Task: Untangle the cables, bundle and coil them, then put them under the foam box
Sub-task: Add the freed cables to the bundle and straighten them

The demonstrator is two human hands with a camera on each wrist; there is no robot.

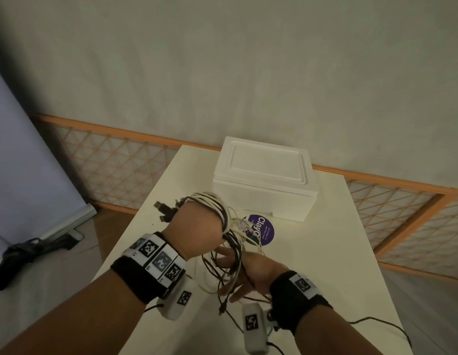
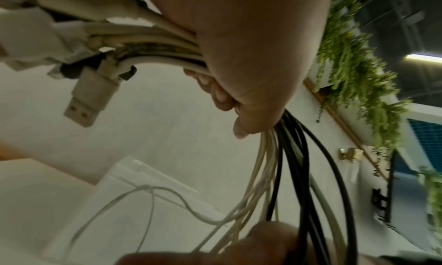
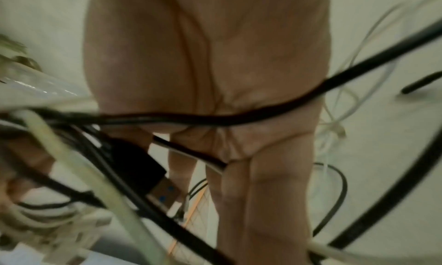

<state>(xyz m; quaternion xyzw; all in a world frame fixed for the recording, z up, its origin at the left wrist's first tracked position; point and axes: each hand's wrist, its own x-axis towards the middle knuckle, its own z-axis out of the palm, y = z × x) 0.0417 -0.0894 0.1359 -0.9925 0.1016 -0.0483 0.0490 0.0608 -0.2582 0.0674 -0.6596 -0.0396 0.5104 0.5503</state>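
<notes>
My left hand (image 1: 199, 224) is held above the white table (image 1: 325, 252) and grips a bundle of white and black cables (image 1: 219, 207); several turns lie over its far side. USB plugs (image 1: 162, 208) stick out to its left. In the left wrist view its fingers (image 2: 215, 91) curl tightly round the strands, and a white USB plug (image 2: 83, 102) hangs beside them. Loose loops (image 1: 231, 254) hang down onto my right hand (image 1: 235, 275), whose straight fingers are spread among them. A black cable (image 3: 215, 118) lies across its palm (image 3: 215, 70). The white foam box (image 1: 263, 175) stands closed just behind.
A round purple sticker (image 1: 261, 230) lies on the table in front of the box. The table's left edge is close to my left arm, with floor beyond. An orange lattice rail (image 1: 107, 162) runs behind the table. A thin black wire (image 1: 376, 322) trails near the right wrist.
</notes>
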